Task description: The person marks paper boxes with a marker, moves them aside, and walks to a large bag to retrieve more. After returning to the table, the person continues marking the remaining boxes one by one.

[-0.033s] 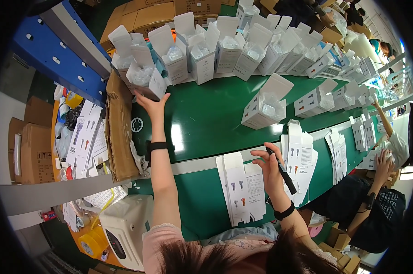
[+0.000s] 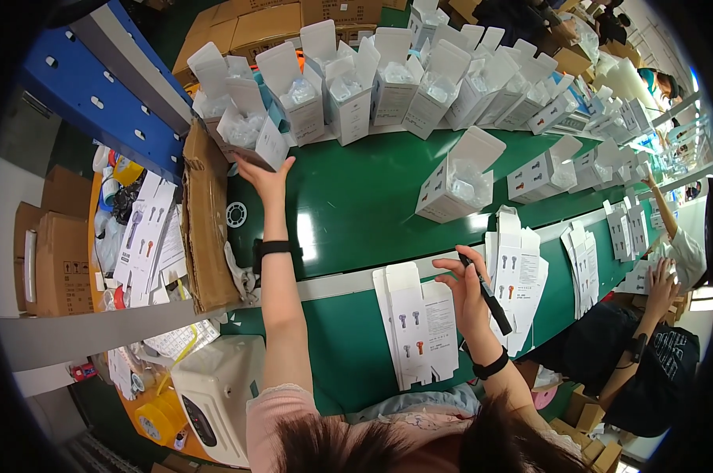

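Observation:
My left hand [image 2: 266, 177] reaches to the far left, thumb and fingers spread about the lower end of a tilted, open white box [image 2: 256, 148]. Clear plastic wrapping shows inside that box; some fingertips are hidden beneath or behind it. Over the near counter my right hand [image 2: 471, 296] holds a black marker pen [image 2: 494, 306], which points down and to the right. Just left of this hand lie flat, unfolded white cartons [image 2: 408, 315] with small product pictures. Beyond it, another open white box [image 2: 457, 185] with plastic-wrapped contents stands on the green belt [image 2: 356, 197].
A row of open white boxes [image 2: 349, 98] lines the far side. Cardboard [image 2: 207, 221] bounds the belt's left end, beside a white ring [image 2: 236, 214]. More flat cartons [image 2: 518, 276] lie at right, near a co-worker's hand [image 2: 662, 282]. A cream-coloured machine [image 2: 222, 394] stands lower left.

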Available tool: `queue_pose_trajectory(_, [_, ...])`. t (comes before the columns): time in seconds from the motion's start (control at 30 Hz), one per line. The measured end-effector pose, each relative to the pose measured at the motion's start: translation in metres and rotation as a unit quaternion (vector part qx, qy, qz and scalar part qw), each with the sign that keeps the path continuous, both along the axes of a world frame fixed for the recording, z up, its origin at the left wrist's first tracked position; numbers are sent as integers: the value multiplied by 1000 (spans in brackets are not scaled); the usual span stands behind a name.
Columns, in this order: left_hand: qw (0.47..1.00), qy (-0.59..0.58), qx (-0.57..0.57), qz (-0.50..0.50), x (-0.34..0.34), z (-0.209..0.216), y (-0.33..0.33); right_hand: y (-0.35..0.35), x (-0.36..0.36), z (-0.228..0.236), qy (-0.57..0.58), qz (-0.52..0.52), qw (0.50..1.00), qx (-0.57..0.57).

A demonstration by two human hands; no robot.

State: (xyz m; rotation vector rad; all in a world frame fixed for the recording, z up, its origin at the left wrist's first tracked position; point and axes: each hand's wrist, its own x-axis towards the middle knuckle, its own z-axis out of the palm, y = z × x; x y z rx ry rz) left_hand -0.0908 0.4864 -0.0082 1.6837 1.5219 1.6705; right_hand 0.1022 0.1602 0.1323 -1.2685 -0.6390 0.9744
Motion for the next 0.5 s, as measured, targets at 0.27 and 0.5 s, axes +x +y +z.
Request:
queue_pose_trajectory(0.27, [999, -13, -36, -27, 2, -5, 24, -4, 1, 1, 2, -13, 1000, -5])
queue_pose_trajectory(0.5, [998, 31, -30, -34, -1, -19, 44, -2, 0, 1, 0, -12, 1000, -15])
